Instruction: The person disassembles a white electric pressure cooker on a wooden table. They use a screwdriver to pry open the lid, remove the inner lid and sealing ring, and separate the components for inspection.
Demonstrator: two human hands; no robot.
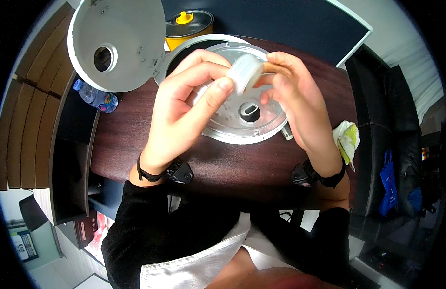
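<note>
A white round cap point(245, 73), shaped like a rice cooker's steam-vent cap, is held up above the cooker. My left hand point(189, 98) pinches it between thumb and fingers on its left side. Against the right side of the cap, my right hand point(300, 91) has its fingers bent, and they are slightly blurred. Beneath both hands lies a round metal inner lid point(227, 126) with a dark hole and a small oval piece at the hole. It rests on the white rice cooker point(232, 38), partly hidden by my hands. The cooker's white outer lid point(131, 29) stands open at left, with a round hole through it.
A yellow pot with a glass lid point(189, 24) stands at the back. At the table's left edge lies a water bottle point(95, 96). A green and white cloth point(347, 139) sits at the right edge, beside a black sofa point(370, 120). A dark partition point(280, 24) closes off the back.
</note>
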